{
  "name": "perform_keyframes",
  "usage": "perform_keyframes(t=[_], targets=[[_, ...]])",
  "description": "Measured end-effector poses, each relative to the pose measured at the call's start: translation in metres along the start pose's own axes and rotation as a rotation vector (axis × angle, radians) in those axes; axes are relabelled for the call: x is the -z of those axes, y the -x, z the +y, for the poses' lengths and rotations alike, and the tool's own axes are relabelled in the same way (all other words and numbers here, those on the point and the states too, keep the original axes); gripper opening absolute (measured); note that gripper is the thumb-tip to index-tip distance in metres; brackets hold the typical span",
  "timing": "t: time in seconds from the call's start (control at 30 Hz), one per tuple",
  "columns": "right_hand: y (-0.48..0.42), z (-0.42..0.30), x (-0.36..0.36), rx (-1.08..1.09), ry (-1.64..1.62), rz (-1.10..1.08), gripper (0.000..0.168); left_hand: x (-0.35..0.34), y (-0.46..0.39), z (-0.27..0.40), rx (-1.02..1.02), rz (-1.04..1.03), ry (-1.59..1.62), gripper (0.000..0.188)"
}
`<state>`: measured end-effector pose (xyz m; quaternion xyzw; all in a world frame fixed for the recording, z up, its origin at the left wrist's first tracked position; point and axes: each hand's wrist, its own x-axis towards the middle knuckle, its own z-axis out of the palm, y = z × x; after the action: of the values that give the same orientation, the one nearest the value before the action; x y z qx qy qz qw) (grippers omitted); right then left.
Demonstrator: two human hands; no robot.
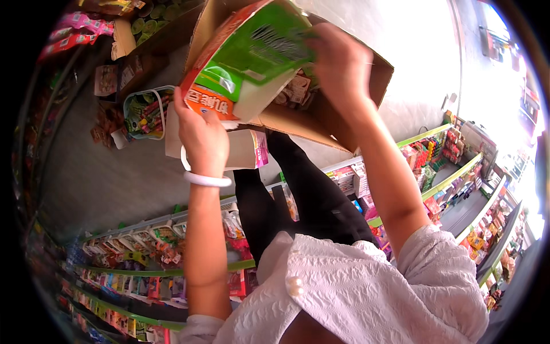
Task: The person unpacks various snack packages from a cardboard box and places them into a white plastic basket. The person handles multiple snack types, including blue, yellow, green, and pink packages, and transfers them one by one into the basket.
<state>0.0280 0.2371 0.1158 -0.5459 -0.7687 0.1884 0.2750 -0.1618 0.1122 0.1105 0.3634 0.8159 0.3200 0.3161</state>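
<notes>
My left hand grips the lower left edge of an open display carton, red outside and white inside. In the carton lie a green packet and an orange packet with writing. My right hand, blurred, is at the right edge of a large green packet or panel at the carton's upper part; its fingertips are hard to make out. Behind and below the carton stands an open cardboard box with small packets inside.
A small white and purple carton is below my left hand. On the grey floor stand a white-rimmed basket of colourful packets and smaller boxes. Stocked shelves with green edges run behind and to the right. Another cardboard box stands at upper left.
</notes>
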Motion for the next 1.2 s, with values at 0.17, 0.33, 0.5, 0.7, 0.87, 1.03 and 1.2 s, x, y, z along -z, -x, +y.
perform_keyframes(t=[0.17,0.33,0.5,0.7,0.87,1.03,1.2], targets=[[0.003,0.015,0.090,-0.395,-0.269,-0.060,0.016,0.016,-0.024,-0.006,0.136,0.025,0.175,0.057],[0.021,0.015,0.116,-0.393,0.298,-0.090,0.031,0.018,-0.018,0.010,0.227,0.008,0.404,0.055],[0.033,0.022,0.115,-0.431,0.353,-0.114,0.025,0.019,-0.010,0.012,0.266,-0.036,0.485,0.053],[0.038,0.039,0.095,-0.158,0.378,-0.095,0.025,0.015,0.005,0.009,0.179,-0.057,0.354,0.053],[0.007,0.043,0.046,0.252,0.321,0.011,0.032,0.005,0.028,0.000,-0.011,-0.130,0.167,0.053],[-0.013,0.034,0.023,0.346,0.589,-0.166,0.034,0.003,0.047,0.007,-0.134,-0.183,0.140,0.053],[0.012,0.001,0.002,0.522,0.495,0.066,0.028,-0.003,0.046,0.002,0.017,-0.166,0.302,0.054]])
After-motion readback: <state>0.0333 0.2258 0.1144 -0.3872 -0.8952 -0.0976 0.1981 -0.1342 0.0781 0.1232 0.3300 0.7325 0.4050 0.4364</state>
